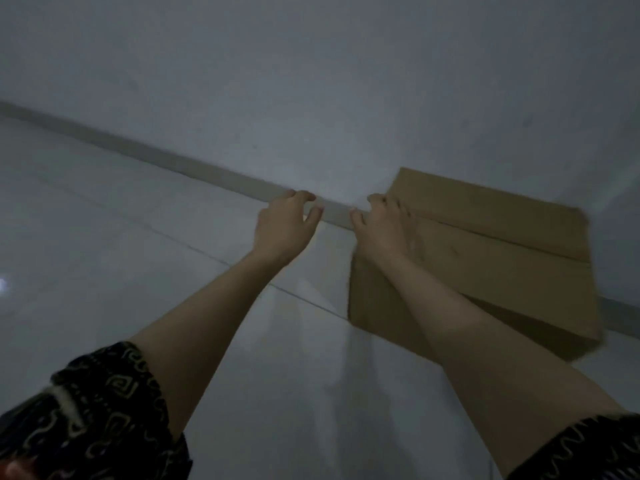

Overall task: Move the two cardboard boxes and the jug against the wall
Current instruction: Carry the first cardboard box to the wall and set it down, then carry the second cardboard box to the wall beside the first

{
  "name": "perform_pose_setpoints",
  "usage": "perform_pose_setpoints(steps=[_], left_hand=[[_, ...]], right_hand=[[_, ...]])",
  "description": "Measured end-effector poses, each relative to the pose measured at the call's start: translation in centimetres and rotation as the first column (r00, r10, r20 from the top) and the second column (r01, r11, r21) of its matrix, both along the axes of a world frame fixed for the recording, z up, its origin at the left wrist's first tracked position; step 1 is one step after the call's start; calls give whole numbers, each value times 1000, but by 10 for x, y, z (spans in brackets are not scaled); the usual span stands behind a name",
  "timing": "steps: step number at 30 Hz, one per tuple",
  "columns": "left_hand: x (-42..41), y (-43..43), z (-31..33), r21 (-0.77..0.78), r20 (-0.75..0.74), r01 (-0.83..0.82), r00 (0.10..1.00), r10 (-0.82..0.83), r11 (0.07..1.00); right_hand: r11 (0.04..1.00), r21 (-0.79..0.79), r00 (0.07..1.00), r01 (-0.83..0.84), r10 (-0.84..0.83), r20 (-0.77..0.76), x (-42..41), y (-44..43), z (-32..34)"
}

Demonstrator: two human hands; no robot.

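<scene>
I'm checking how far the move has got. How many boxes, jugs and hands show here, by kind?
Box: 1, against the wall
Jug: 0 in view
Hands: 2, the left hand free, the right hand on the box's near corner
Total: 3

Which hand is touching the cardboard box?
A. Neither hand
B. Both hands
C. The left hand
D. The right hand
D. The right hand lies on the near left corner of the cardboard box, which sits by the wall, while the left hand hangs apart over the floor with its fingers spread and holding nothing.
</scene>
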State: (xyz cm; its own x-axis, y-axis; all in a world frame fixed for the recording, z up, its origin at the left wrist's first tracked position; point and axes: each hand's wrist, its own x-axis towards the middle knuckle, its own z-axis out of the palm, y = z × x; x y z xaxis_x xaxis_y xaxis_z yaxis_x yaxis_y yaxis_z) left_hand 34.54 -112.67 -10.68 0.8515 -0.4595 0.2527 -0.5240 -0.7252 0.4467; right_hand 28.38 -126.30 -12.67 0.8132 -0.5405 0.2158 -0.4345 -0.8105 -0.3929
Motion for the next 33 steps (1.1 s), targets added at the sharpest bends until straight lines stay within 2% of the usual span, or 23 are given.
perform_pose_setpoints(steps=[3,11,17,21,26,33], left_hand=[[-1,61,65,11,0,-97,995,97,995],[-50,207,258,-50,-6,-360,933,360,932],[-143,341,393,-73,-39,-608,794,607,790],[-212,435,463,-116,-27,-747,661,750,654],[-312,541,507,-143,-16,-841,529,848,522],[-511,712,523,-105,-42,-935,345,938,339]], right_hand=[[983,13,982,-184,183,41,14,65,63],[888,17,887,-460,459,47,10,208,259],[736,15,735,-677,675,59,-42,333,409],[598,-5,595,-802,799,93,-87,432,487],[457,12,455,-890,883,112,-167,553,524],[270,119,279,-955,959,60,-343,736,526]])
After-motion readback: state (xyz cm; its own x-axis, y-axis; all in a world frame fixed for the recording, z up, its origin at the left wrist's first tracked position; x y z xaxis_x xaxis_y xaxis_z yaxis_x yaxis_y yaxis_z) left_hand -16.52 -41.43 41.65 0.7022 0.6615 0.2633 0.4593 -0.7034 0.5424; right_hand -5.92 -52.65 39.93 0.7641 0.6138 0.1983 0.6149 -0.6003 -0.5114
